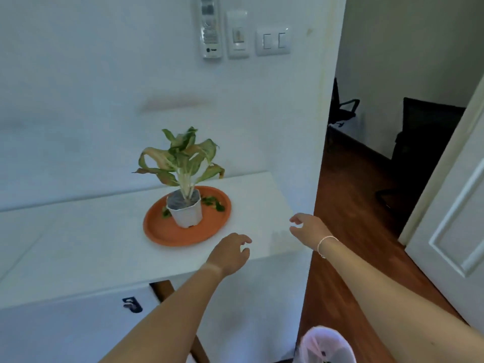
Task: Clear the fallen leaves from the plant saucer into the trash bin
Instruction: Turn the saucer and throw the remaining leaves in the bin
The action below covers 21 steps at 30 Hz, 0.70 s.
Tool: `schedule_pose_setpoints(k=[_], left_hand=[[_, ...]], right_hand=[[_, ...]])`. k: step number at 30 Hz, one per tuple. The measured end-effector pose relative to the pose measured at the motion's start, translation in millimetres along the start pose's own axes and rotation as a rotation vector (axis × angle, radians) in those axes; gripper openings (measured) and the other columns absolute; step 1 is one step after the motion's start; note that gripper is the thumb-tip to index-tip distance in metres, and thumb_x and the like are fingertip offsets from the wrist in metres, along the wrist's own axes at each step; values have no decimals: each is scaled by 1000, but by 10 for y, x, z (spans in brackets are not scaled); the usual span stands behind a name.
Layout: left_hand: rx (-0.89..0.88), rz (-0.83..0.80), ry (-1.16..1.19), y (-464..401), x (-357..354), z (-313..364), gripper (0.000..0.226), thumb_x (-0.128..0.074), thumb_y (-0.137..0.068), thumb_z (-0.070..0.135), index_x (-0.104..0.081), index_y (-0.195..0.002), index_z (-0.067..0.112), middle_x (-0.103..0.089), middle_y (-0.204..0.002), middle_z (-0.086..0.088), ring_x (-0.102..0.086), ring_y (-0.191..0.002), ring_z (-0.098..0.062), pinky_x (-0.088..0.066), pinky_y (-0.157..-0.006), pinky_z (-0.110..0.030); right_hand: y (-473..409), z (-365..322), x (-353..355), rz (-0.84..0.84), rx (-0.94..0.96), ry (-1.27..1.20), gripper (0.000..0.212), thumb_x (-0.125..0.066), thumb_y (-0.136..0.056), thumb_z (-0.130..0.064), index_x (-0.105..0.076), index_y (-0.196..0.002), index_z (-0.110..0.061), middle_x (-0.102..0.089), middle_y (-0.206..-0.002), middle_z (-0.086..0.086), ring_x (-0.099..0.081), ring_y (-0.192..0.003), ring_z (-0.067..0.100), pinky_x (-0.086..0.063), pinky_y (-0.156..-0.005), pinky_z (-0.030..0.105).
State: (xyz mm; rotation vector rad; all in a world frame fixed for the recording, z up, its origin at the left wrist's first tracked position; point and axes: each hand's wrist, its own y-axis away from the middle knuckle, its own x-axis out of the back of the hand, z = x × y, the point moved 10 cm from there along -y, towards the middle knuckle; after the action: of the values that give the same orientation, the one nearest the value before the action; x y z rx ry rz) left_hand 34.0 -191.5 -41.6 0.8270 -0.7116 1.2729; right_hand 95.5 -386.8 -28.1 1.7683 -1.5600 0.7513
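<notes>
Both hands reach toward the orange plant saucer (162, 231) on the white table (78, 244); the left hand (230, 254) and right hand (309, 227) are loosely open and empty. Green fallen leaves (213, 203) lie in the saucer beside the white pot (186, 213). The lined trash bin (327, 345) stands on the floor below. Next comes pinching up the leaves, I judge. No writing is legible

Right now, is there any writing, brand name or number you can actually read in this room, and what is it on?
None can be read.
Remote control in its wall holder: buttons and a small mark near the bottom, too blurred to read.
Blue sticker on the white panel below the table: pale marks, too blurred to read.
Wall switches: no lettering visible.
</notes>
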Motion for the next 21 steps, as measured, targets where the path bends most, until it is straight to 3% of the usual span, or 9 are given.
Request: schedule_pose_setpoints(k=[4,11,21], left_hand=[[95,80,18,300,451,-751,38,-46,-95,23,-53,-132,20,-49,-142,1,-44,-132,-17,-32,-109,-27],[163,193,24,549,1054,-1651,37,-47,-95,21,-54,-131,16,-52,-139,-3,-48,-127,-19,-35,-106,-26],[232,256,149,386,1104,-1987,41,-49,-95,24,-50,-134,13,-50,-137,-10,-51,-123,-23,-39,-101,-27]], right_hand=[[54,-577,-538,-52,46,20,36,-51,-91,-24,-56,-126,-16,-56,-132,4,-53,-120,20,-41,-100,30],[100,-1215,-1162,-75,50,22,37,-51,-91,-25,-55,-127,-19,-54,-133,3,-52,-121,20,-41,-100,30],[-12,-1271,-1373,-49,-20,-15,40,-52,-92,-26,-52,-131,-16,-53,-135,5,-51,-122,22,-42,-101,32]])
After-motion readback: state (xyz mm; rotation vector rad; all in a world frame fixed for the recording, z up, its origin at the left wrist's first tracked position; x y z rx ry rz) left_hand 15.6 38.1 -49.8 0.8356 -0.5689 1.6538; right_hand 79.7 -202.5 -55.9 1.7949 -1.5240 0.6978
